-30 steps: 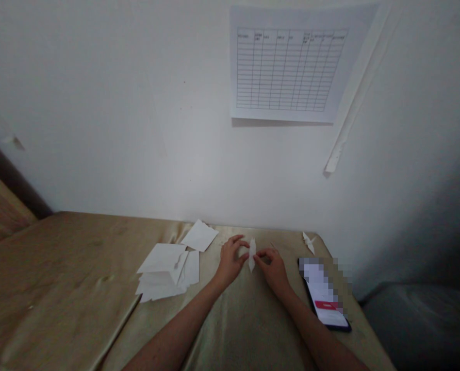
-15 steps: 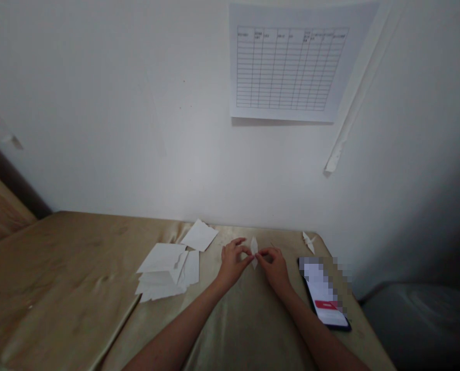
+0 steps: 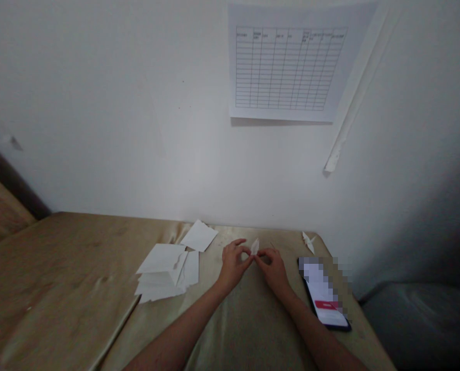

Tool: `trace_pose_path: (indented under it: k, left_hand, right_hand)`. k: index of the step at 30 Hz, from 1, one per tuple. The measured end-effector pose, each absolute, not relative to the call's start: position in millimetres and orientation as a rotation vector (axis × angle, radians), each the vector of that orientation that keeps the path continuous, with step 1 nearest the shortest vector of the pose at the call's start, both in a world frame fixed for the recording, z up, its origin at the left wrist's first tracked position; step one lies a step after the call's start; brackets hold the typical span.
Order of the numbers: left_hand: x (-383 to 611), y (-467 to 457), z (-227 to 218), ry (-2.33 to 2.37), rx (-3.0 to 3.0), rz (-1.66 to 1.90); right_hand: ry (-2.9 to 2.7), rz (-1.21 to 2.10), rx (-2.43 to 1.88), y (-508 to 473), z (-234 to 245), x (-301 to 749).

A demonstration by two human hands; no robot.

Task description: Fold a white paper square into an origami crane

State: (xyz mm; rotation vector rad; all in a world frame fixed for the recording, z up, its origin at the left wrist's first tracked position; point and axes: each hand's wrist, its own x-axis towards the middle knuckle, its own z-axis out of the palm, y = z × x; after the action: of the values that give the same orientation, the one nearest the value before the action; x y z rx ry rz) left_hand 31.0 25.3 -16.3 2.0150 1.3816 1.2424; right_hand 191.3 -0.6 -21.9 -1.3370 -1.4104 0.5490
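A small piece of folded white paper [image 3: 255, 246] stands between my hands, its pointed end upward. My left hand [image 3: 234, 260] pinches its lower left side between thumb and index finger, the other fingers curled loosely above. From the right, my right hand [image 3: 272, 263] pinches the same paper near its base, so the fingertips of both hands almost meet. The lower part of the paper is hidden behind the fingers. To the right, near the table's far corner, lies a folded paper crane [image 3: 308, 242].
Several white paper sheets [image 3: 162, 257] lie in a loose pile left of my hands, with another square sheet [image 3: 199, 235] behind. A phone [image 3: 323, 296] lies at right on the cloth-covered table [image 3: 245, 330]. The wall behind carries a printed table sheet [image 3: 284, 72].
The lower point of the folded paper, visible below my fingertips before, no longer shows. The upper point leans slightly right, and my fingertips have come closer together.
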Motion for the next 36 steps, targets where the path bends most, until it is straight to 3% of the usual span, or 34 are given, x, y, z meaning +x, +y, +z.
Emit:
trace_pose_path:
  k: [36]
  left_hand:
    - [31.5,18.5,-8.9,1.373,2.203,1.301]
  right_hand:
    - [-1.413,0.535,-1.338,3.3,-26.5,190.9]
